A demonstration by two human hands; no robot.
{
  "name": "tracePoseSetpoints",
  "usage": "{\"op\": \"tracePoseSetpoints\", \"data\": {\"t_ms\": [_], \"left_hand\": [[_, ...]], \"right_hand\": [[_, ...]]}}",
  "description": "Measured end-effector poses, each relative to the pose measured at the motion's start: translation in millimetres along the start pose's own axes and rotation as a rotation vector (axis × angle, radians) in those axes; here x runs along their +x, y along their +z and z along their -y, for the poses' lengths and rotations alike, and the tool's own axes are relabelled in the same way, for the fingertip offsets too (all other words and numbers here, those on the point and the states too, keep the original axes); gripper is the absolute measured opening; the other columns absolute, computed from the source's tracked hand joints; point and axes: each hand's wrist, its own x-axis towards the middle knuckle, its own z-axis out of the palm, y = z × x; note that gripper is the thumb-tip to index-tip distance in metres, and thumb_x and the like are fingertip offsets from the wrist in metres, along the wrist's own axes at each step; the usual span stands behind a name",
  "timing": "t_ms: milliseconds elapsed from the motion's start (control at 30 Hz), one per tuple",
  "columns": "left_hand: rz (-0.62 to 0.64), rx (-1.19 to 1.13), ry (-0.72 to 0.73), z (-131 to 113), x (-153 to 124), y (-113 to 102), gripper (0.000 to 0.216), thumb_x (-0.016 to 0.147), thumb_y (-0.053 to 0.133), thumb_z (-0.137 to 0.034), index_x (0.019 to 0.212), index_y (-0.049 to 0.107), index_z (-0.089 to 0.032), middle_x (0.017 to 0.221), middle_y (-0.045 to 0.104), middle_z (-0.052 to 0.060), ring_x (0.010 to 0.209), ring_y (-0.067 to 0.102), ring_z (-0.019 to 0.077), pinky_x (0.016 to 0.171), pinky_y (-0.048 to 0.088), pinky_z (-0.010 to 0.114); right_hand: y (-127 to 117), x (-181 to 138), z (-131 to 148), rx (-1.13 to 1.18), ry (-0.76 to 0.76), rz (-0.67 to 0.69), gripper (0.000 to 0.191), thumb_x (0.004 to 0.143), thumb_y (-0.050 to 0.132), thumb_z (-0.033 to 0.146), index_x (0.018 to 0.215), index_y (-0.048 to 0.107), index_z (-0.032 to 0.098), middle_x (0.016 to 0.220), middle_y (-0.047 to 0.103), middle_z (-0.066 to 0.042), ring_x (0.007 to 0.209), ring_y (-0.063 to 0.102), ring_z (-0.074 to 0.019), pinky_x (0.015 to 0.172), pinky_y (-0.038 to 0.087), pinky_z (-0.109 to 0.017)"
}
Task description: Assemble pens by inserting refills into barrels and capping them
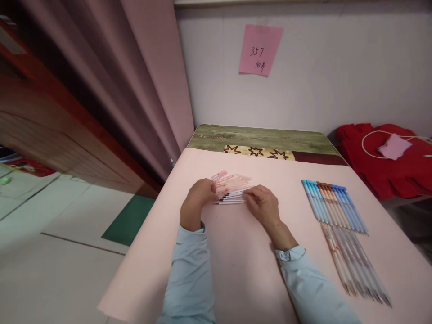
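Observation:
A small pile lies on the pink-covered table: pale pink, see-through pen barrels (232, 181) at the back and several white pen refills (232, 195) with dark tips in front. My left hand (200, 201) is at the pile's left side, its fingers curled together by the barrels and the dark tips; what they hold is hidden. On the other side, my right hand (265, 206) pinches the right end of a white refill between thumb and fingertips. One refill (230, 203) lies nearest to me, slightly apart from the others.
To the right lie a row of pens (334, 204) with light blue, brown and dark blue tops and a row of greyish clear pens (357, 261). Beyond the table's right edge is a red cloth (398, 171) with a cord. A wooden door (67, 121) stands at left.

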Motion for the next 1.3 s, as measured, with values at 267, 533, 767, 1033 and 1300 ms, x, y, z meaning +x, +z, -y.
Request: {"op": "tracePoseSetpoints", "data": {"t_ms": [267, 533, 767, 1033, 1300], "left_hand": [[-0.044, 0.014, 0.005, -2, -3, -4, 0.013, 0.061, 0.074, -0.018, 0.065, 0.062, -0.019, 0.068, 0.062, -0.001, 0.067, 0.054, 0.0149, 0.058, 0.034, 0.025], [-0.029, 0.091, -0.001, -4, -2, -1, 0.013, 0.063, 0.074, -0.02, 0.067, 0.061, -0.019, 0.071, 0.063, 0.001, 0.067, 0.054, 0.0154, 0.057, 0.032, 0.027], [-0.062, 0.051, 0.084, -17, -6, -5, 0.01, 0.067, 0.072, -0.02, 0.066, 0.062, -0.019, 0.073, 0.065, 0.0, 0.071, 0.056, 0.0153, 0.061, 0.036, 0.025], [0.064, -0.027, 0.259, -52, -8, 9, 0.01, 0.066, 0.069, -0.011, 0.072, 0.072, -0.018, 0.075, 0.069, 0.001, 0.071, 0.058, 0.0153, 0.062, 0.04, 0.025], [-0.31, -0.559, 0.29, -41, -5, -6, 0.006, 0.07, 0.068, -0.014, 0.066, 0.07, -0.018, 0.06, 0.062, -0.002, 0.059, 0.052, 0.0118, 0.059, 0.039, 0.025]], "right_hand": [[-6, 2, -2, -0.058, -0.062, 0.19, 0.011, 0.086, 0.064, 0.024, 0.081, 0.074, 0.027, 0.081, 0.071, -0.002, 0.08, 0.063, -0.0184, 0.071, 0.042, -0.03], [-5, 2, -8, -0.031, -0.153, 0.264, 0.01, 0.089, 0.066, 0.029, 0.085, 0.075, 0.028, 0.085, 0.072, -0.002, 0.082, 0.064, -0.0191, 0.076, 0.044, -0.031], [-7, 5, -3, -0.029, -0.093, 0.314, 0.004, 0.084, 0.07, 0.024, 0.08, 0.069, 0.025, 0.083, 0.069, -0.001, 0.079, 0.061, -0.0182, 0.069, 0.042, -0.029], [-13, 7, -1, 0.079, -0.009, 0.208, 0.013, 0.088, 0.057, 0.026, 0.083, 0.068, 0.024, 0.08, 0.071, -0.002, 0.073, 0.062, -0.0176, 0.067, 0.043, -0.028], [-12, 8, -7, 0.366, 0.279, -0.159, 0.029, 0.091, 0.058, 0.044, 0.098, 0.073, 0.02, 0.091, 0.075, -0.005, 0.076, 0.066, -0.0187, 0.071, 0.05, -0.029]]}}
